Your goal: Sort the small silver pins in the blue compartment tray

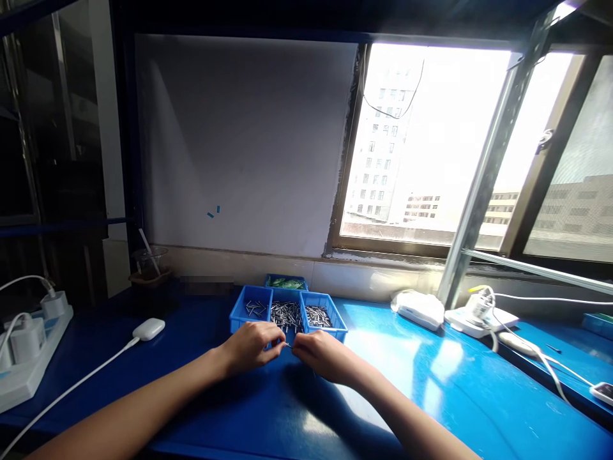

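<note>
My left hand (255,345) and my right hand (322,353) meet just in front of the blue bins, fingertips pinched and almost touching. A thin metal piece (288,345) spans the small gap between them, and its ends are hidden in the fingers. Its exact kind is too small to make out. Behind the hands, the left blue bin (236,312) has a few slim metal pieces (255,308). Many dark, screw-like metal pieces (286,314) fill the middle bin. More silvery pieces (318,315) lie in the right blue bin (339,317).
Behind the bins stands a blue tray (267,279) with green packets. To the left are a white charging case (149,329) on a cable, a power strip (48,348) and a plastic cup (151,265). Rightward are a white packet (419,309), another power strip (483,319) and a metal post (483,172).
</note>
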`<state>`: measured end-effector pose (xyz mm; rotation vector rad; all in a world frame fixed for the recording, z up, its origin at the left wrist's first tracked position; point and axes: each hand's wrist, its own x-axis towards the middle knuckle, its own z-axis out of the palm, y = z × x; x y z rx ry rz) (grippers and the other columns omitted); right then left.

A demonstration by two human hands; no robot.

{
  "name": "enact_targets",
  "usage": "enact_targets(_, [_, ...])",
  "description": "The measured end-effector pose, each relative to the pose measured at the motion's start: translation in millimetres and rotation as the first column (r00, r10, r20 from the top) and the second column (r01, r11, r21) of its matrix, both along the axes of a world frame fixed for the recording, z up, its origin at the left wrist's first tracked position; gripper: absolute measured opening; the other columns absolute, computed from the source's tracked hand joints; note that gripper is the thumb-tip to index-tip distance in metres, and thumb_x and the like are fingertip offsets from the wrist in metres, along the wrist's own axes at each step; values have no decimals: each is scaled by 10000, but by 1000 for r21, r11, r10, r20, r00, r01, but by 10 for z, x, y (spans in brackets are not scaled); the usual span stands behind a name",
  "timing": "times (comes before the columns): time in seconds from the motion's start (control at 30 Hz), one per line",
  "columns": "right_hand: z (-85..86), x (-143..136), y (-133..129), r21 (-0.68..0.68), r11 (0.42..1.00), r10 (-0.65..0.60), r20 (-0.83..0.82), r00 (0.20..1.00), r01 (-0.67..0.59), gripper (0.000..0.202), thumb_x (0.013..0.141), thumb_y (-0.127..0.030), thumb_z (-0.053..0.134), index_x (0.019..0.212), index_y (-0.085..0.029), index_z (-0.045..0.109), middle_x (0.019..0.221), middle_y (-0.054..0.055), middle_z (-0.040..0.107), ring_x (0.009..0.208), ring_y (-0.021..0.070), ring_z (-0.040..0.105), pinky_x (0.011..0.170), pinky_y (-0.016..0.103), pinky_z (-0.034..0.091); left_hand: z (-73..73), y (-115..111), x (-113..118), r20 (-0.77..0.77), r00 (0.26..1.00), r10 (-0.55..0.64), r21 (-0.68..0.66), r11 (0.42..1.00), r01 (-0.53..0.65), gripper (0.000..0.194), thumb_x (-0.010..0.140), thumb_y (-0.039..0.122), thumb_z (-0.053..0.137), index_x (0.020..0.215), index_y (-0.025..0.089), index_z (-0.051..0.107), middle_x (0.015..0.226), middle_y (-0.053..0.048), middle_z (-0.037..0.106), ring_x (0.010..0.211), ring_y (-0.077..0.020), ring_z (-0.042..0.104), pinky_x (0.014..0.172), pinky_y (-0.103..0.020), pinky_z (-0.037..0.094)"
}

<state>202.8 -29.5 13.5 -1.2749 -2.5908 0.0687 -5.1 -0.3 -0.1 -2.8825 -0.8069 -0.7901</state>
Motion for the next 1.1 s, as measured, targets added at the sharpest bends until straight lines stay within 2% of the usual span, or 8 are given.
enact_targets(0.13, [-26,2,5,-10,1000,24,30,999,-24,218,928,-245,461,822,-182,641,709,29,660,629,148,586,563,239,340,-32,7,16,42,996,-77,-17,997,77,118,890,200,531,899,149,638,791,-32,649,719,-148,602,667,-222,457])
enact_targets(0.23, [5,26,-1,17,1000,-23,10,1000,23,212,926,-250,469,823,-182,641,716,37,662,638,163,592,555,251,338,-54,45,10,62,993,-101,-49,993,104,120,895,185,542,939,150,649,856,-40,677,784,-158,626,721,-227,465])
enact_targets(0.4, [108,31,-38,67,996,-48,-72,996,52,243,948,-266,437,840,-182,638,724,52,660,656,175,589,576,267,361,-59,52,10,-10,1000,-15,-120,993,14,149,921,199,504,939,161,646,857,-33,682,773,-164,636,703,-230,461])
enact_targets(0.5, [123,27,-36,77,997,-13,-101,995,21,238,943,-269,446,829,-178,633,707,36,651,655,163,589,595,256,371,-50,-9,27,-102,995,-3,-97,995,-7,157,913,197,479,911,166,633,821,-33,671,746,-177,627,670,-241,448])
enact_targets(0.67, [-24,20,39,-17,1000,-1,-57,998,0,233,916,-237,481,751,-172,633,619,9,608,568,133,545,547,234,360,3,-54,32,-19,995,97,-139,985,-99,181,926,252,463,875,170,615,789,-22,631,698,-156,586,625,-230,414])
enact_targets(0.87, [-187,-53,85,-108,989,81,-153,985,-98,281,948,-204,396,772,-169,613,617,-7,598,546,112,533,560,214,376,2,-8,37,122,992,-18,-206,978,43,139,890,237,551,926,164,664,778,-18,620,702,-138,568,659,-224,423])
enact_targets(1.0, [-141,-63,64,-200,972,75,-243,967,-125,305,952,-212,390,742,-156,604,613,-3,609,541,108,536,561,205,387,-25,3,52,188,979,-77,-234,965,121,128,870,209,573,947,160,663,791,-20,623,703,-132,569,662,-221,436])
enact_targets(1.1, [-69,-45,30,-167,983,39,-190,981,-71,228,920,-259,487,785,-149,634,617,3,613,545,116,536,532,211,360,-36,-3,57,198,976,-84,-272,952,137,75,837,181,587,889,160,638,835,-20,625,742,-134,577,646,-209,442])
